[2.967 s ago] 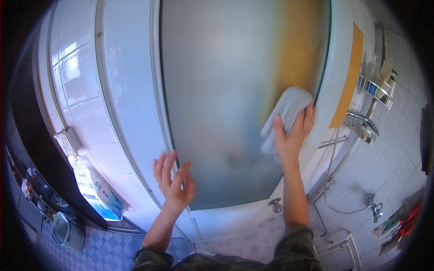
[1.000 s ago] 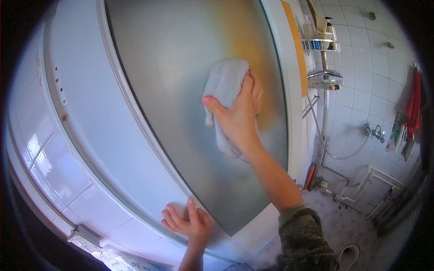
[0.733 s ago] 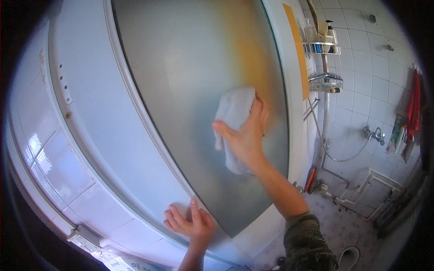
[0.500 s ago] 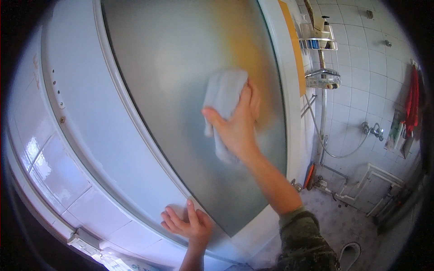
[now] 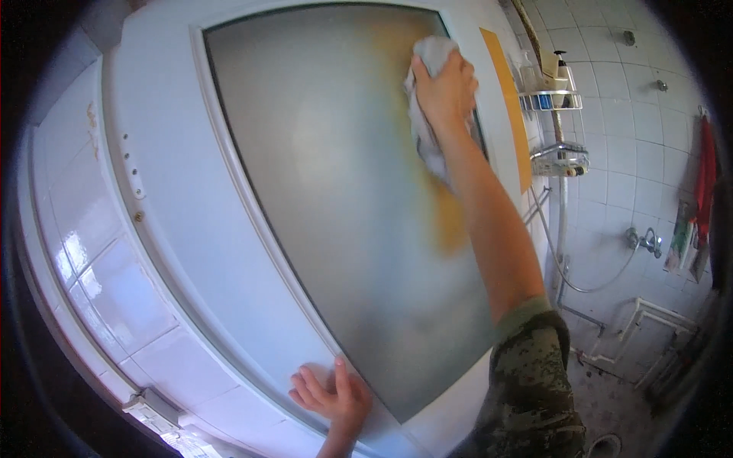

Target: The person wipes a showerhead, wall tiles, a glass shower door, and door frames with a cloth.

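A frosted glass pane (image 5: 321, 175) set in a white door frame (image 5: 179, 183) fills the middle of the view. High on the pane, by its upper right edge, my right hand (image 5: 447, 91) presses a crumpled pale grey cloth (image 5: 427, 145) against the glass, fingers and thumb closed round it. A yellowish-orange blur shows through the glass around the cloth. Low down, my left hand (image 5: 336, 397) rests against the white frame near the pane's lower left corner, with its fingers spread and nothing in them.
On the right, a wire shower shelf (image 5: 550, 99) holds several bottles on a tiled wall (image 5: 603, 153). A tap with a hose (image 5: 645, 242), a red cloth (image 5: 704, 179) and white pipes (image 5: 657, 313) are farther right. An orange-yellow strip (image 5: 508, 107) runs beside the door.
My right hand has slid the cloth up and to the right across the glass, from the middle to near the top edge. My left hand keeps its place on the frame; the view has shifted.
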Demonstrator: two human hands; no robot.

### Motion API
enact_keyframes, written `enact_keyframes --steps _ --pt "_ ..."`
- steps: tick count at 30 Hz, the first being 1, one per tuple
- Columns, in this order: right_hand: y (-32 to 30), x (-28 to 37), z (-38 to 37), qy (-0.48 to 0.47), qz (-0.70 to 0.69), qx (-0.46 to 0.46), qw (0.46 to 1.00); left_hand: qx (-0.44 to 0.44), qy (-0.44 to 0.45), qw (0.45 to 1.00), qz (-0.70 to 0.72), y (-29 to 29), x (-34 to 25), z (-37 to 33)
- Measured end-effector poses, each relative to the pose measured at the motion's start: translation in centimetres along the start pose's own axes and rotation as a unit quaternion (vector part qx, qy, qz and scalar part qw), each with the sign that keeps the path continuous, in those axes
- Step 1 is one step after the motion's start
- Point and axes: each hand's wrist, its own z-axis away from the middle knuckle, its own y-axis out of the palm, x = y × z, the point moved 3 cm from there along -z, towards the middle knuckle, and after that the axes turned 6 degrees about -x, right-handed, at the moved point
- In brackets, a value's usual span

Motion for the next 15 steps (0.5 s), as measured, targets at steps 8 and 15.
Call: enact_keyframes --steps 8,15 --pt "-2.4 13.6 8.2 -0.277 -0.138 0.047 0.950 0.009 -0.010 1.000 -0.004 0.3 0.1 0.2" --pt "-9.8 3.2 18.4 -0.500 -0.223 0.210 0.810 0.011 -0.008 1.000 -0.016 0.2 0.3 0.0"
